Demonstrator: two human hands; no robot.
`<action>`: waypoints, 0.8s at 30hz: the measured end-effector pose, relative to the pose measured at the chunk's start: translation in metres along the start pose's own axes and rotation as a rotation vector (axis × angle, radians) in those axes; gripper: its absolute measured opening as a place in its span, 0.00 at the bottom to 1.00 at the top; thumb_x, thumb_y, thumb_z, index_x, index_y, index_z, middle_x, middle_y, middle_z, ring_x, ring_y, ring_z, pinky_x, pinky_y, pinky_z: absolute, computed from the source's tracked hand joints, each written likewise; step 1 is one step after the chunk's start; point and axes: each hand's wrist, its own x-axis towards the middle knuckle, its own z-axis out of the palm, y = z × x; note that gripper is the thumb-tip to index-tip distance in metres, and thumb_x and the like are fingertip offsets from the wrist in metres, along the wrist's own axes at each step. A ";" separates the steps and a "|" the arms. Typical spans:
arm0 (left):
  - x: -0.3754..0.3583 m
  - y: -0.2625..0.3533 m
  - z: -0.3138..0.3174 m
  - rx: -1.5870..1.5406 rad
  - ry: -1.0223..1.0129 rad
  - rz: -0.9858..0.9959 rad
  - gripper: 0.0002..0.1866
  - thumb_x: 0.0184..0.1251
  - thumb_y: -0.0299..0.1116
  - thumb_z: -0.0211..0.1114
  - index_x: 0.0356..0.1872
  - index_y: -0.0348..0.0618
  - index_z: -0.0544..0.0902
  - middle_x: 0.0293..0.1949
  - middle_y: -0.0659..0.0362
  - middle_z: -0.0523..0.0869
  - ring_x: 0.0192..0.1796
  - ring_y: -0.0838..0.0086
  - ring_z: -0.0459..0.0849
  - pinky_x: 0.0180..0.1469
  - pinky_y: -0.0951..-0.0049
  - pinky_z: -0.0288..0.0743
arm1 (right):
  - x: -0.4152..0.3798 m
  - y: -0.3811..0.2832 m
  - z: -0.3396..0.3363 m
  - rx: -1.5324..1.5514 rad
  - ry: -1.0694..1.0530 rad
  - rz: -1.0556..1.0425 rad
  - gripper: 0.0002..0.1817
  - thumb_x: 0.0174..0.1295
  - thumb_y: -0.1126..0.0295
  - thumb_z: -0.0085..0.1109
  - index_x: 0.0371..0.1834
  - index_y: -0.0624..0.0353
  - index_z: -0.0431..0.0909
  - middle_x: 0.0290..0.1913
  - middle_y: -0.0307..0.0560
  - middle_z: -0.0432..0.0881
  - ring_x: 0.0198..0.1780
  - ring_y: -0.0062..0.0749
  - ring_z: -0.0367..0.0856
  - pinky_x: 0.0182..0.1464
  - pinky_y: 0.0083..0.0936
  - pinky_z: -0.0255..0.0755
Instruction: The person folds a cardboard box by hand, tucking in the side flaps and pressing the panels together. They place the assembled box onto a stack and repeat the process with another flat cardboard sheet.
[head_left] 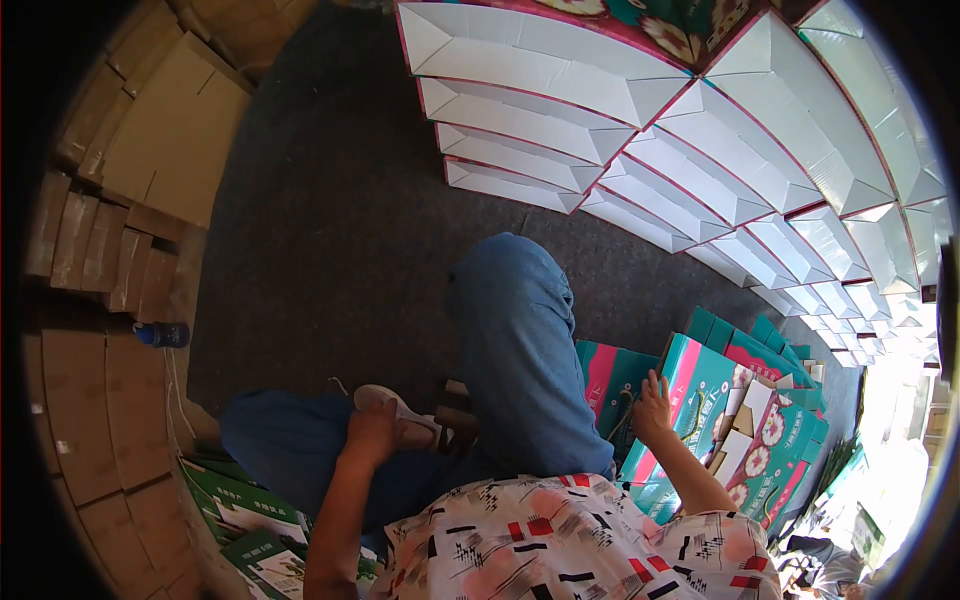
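Presently, the right hand is open, fingers spread, laid against the left edge of a teal-and-pink carton. The carton lies just under and to the right of that hand; further teal cartons lie beyond it on the same side. Left hand: lowered beside the light shoe; whether its fingers are closed cannot be told. Ahead of the right hand, well apart, stand stacked white boxes. Well left of the left hand: brown cartons.

Cartons beside right leg
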 end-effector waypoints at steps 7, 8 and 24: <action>-0.001 -0.005 0.012 -0.026 0.100 0.037 0.24 0.58 0.40 0.64 0.54 0.39 0.75 0.45 0.45 0.81 0.45 0.52 0.82 0.46 0.57 0.75 | 0.058 -0.025 0.024 -0.142 -0.482 -0.108 0.14 0.56 0.63 0.57 0.44 0.51 0.84 0.55 0.48 0.79 0.55 0.44 0.78 0.68 0.42 0.52; 0.000 -0.006 0.013 -0.032 0.099 0.036 0.24 0.58 0.40 0.64 0.54 0.39 0.75 0.45 0.45 0.81 0.45 0.53 0.82 0.46 0.57 0.75 | 0.074 -0.040 0.026 -0.054 -0.423 -0.109 0.16 0.57 0.62 0.57 0.46 0.54 0.83 0.53 0.51 0.80 0.56 0.46 0.76 0.65 0.45 0.56; 0.003 -0.010 0.015 -0.083 0.111 0.039 0.17 0.60 0.39 0.61 0.45 0.39 0.78 0.40 0.47 0.82 0.43 0.53 0.82 0.45 0.56 0.74 | 0.127 -0.135 0.060 0.186 -0.113 -0.389 0.19 0.56 0.62 0.56 0.48 0.58 0.80 0.51 0.53 0.79 0.59 0.46 0.71 0.63 0.48 0.60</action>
